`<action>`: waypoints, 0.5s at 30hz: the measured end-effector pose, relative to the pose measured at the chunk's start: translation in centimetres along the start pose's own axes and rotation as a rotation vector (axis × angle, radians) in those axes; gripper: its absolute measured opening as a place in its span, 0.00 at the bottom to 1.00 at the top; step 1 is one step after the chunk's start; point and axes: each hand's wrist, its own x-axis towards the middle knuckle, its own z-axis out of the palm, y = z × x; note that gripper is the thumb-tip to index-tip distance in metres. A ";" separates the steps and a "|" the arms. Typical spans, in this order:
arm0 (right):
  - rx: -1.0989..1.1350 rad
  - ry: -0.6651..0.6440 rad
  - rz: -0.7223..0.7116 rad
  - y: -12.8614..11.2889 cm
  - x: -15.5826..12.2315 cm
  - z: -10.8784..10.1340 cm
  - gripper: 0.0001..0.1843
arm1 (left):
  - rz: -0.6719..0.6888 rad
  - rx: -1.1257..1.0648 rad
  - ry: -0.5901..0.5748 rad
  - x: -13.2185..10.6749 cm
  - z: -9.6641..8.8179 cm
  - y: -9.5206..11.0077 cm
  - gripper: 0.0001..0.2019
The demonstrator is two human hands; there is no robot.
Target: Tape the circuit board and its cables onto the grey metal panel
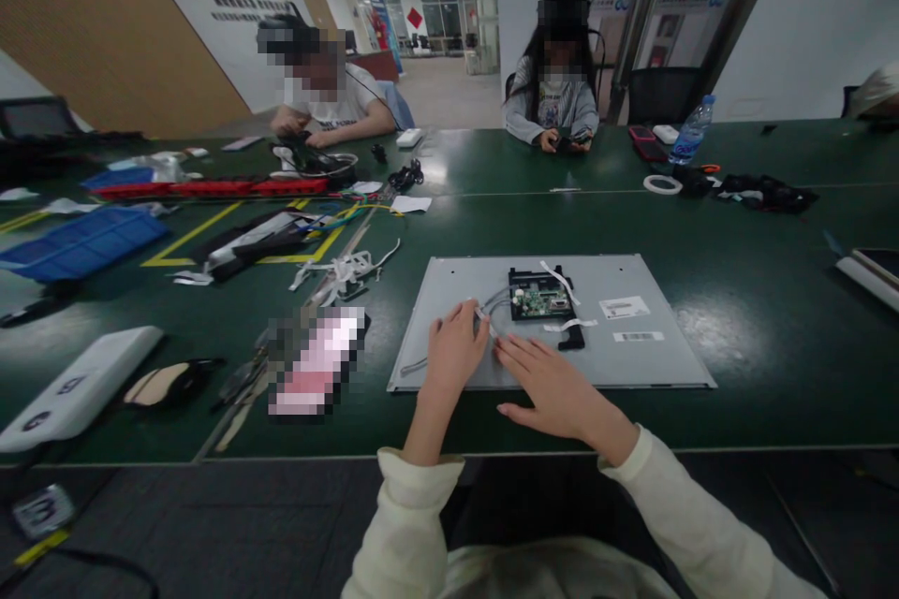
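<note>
In front of me a flat grey metal panel lies on the table. A green circuit board in a black bracket sits on it, with strips of white tape across the bracket. Grey cable runs from the board's left side under my left hand and comes out near the panel's lower left edge. My left fingers are bent together at a short white tape strip over the cable. Flat on the panel, its fingers stretched, my right hand touches near the strip's lower end.
Left of the panel lie a pixelated phone, a heap of white strips, a white power bank and a blue tray. Two people sit across the table. A water bottle and a tape roll are at the far right.
</note>
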 end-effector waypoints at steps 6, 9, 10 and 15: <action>0.021 0.012 0.047 -0.8 -0.3 0.3 0.40 | -0.037 0.021 0.033 0.0 0.9 0.1 0.24; 0.027 0.036 0.070 -1.2 -0.4 0.7 0.39 | -0.033 0.031 0.022 -0.2 1.1 0.0 0.25; 0.030 0.043 0.079 -1.3 -0.5 0.8 0.38 | -0.030 0.039 0.020 -0.2 1.2 0.0 0.24; 0.045 0.088 0.142 -2.7 -1.4 0.5 0.29 | -0.026 0.100 0.017 -0.4 1.7 -0.2 0.25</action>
